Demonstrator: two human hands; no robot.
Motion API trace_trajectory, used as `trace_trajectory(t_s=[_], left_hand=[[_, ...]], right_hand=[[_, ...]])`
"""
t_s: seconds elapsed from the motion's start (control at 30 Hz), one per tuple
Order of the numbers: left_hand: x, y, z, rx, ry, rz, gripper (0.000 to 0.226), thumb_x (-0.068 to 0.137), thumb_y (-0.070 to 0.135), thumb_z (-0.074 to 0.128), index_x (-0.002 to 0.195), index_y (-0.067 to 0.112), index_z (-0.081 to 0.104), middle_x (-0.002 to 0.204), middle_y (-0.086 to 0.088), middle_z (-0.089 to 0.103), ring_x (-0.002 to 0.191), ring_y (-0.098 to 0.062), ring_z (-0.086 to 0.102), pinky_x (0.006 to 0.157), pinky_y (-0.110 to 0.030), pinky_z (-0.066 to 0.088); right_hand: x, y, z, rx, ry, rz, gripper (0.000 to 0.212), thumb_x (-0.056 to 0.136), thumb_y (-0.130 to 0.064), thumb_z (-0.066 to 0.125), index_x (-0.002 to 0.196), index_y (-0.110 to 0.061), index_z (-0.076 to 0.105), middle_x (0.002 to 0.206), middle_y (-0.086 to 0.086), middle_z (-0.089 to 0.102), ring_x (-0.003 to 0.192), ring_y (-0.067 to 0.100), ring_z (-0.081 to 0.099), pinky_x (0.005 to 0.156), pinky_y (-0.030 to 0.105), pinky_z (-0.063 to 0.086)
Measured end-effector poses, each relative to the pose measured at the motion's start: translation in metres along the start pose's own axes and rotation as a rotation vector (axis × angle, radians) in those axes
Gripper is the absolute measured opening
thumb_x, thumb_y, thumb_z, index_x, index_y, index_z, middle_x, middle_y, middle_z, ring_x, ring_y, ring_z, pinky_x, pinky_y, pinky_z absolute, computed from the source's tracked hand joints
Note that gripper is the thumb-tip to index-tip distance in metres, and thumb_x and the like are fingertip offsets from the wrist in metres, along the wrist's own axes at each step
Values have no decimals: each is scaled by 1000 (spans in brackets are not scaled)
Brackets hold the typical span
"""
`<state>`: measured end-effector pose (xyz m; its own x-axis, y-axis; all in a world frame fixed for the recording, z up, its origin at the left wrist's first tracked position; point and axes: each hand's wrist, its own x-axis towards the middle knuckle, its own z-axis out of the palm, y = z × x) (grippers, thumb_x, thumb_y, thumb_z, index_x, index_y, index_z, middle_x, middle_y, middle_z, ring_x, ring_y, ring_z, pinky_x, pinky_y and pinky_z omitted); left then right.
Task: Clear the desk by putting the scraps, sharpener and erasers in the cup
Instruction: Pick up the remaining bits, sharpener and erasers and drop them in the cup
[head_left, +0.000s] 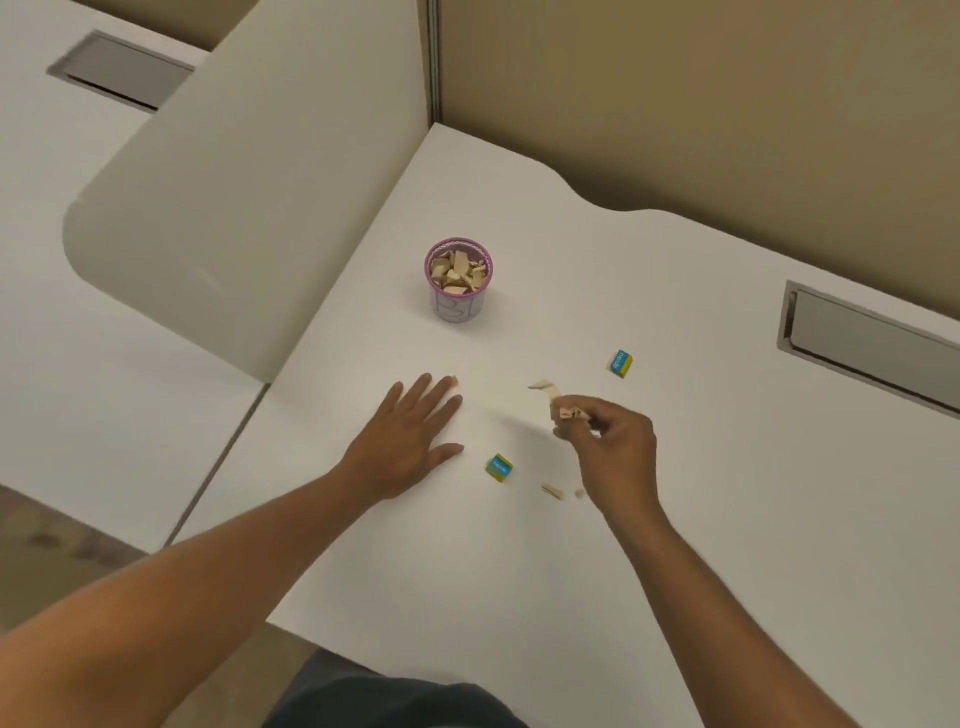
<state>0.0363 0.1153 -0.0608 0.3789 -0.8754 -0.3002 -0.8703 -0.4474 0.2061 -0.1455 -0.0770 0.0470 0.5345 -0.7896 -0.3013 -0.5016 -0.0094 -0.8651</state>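
A small cup (458, 306) with a pink rim stands on the white desk (519, 571), filled with several beige scraps. My right hand (613, 447) pinches a bundle of beige scraps (567, 411) just above the desk, right of centre. One loose scrap (542, 386) lies beside that bundle, and another scrap (552, 491) lies below my right hand next to a tiny pale bit (579, 493). My left hand (408, 441) rests flat on the desk, fingers spread, with a scrap tip (455, 381) at its fingertips. Two blue-and-yellow erasers lie on the desk: one eraser (500, 467) between my hands, the other eraser (621, 362) farther right.
A grey cable slot (862, 343) is set into the desk at the right. A curved white divider (249, 208) rises along the desk's left side, with a tan partition wall (727, 93) behind. A neighbouring desk (52, 364) lies to the left.
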Motion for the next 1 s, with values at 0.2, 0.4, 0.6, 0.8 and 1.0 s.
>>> trace_trajectory(t_s=[0.2, 0.4, 0.6, 0.8, 1.0], left_hand=[[-5, -7, 33, -22, 159, 22, 74, 110, 67, 25, 172, 27, 18, 183, 4, 6, 170, -26, 5, 137, -54, 14], [-4, -11, 42, -49, 208, 25, 69, 111, 62, 25, 172, 29, 19, 183, 6, 7, 170, -22, 4, 137, -53, 16], [-3, -13, 46, -93, 244, 45, 66, 112, 58, 26, 171, 28, 23, 182, 5, 11, 170, -22, 7, 137, -53, 16], [-4, -14, 46, -90, 311, 80, 61, 115, 50, 32, 170, 26, 27, 179, 7, 24, 168, -23, 20, 136, -56, 21], [-5, -14, 34, -212, 602, 134, 30, 107, 10, 56, 127, 3, 78, 124, -9, 81, 116, -32, 78, 109, -48, 58]], right_hand=[[76, -83, 51, -268, -63, -402, 18, 91, -10, 68, 100, -18, 81, 100, -6, 78, 89, 9, 71, 79, 19, 55], [142, -120, 100, -772, -211, -634, 28, 93, -6, 58, 112, -13, 78, 111, 8, 73, 101, 26, 68, 89, 38, 56], [169, -132, 132, -1111, -418, -640, 29, 86, -3, 62, 108, -13, 77, 102, 10, 72, 94, 27, 67, 82, 34, 55], [166, -144, 122, -935, -492, -566, 43, 86, -5, 68, 124, -24, 72, 124, 4, 70, 107, 23, 65, 79, 28, 48], [122, -118, 77, -564, -293, -523, 36, 88, -16, 71, 123, -27, 71, 123, -6, 70, 106, 11, 65, 84, 20, 50]])
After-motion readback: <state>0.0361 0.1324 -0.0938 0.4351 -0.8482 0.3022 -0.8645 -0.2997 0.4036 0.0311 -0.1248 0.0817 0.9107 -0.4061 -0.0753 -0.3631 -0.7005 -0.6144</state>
